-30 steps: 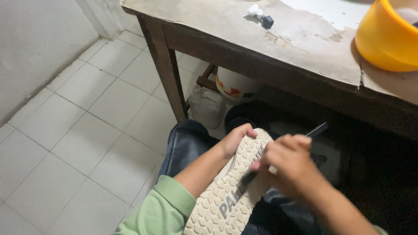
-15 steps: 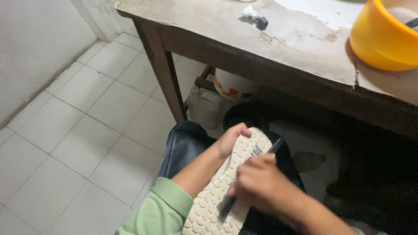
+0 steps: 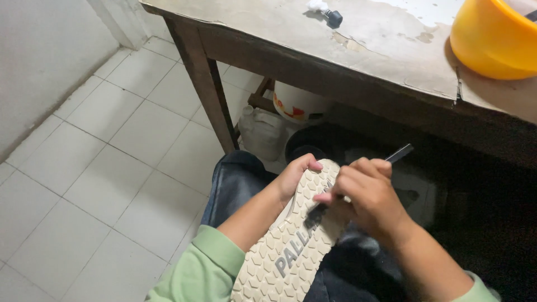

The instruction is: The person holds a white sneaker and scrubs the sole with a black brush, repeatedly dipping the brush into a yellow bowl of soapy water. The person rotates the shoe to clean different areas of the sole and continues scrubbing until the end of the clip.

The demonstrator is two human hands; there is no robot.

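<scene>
The right hand (image 3: 366,196) is clenched around a thin dark tool (image 3: 358,179), its lower end pressed to the tread of a cream shoe sole (image 3: 291,240). The left hand (image 3: 296,176) grips the sole's upper edge, propping it on the lap. Beyond stands a worn wooden table (image 3: 363,45) bearing a yellow bowl (image 3: 495,36).

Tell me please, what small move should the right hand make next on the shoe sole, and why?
Probably one more short stroke along the tread. The right hand holds a thin dark brush with its tip on the cream rubber shoe sole with hexagon tread, and the left hand steadies the sole's upper end.
</scene>
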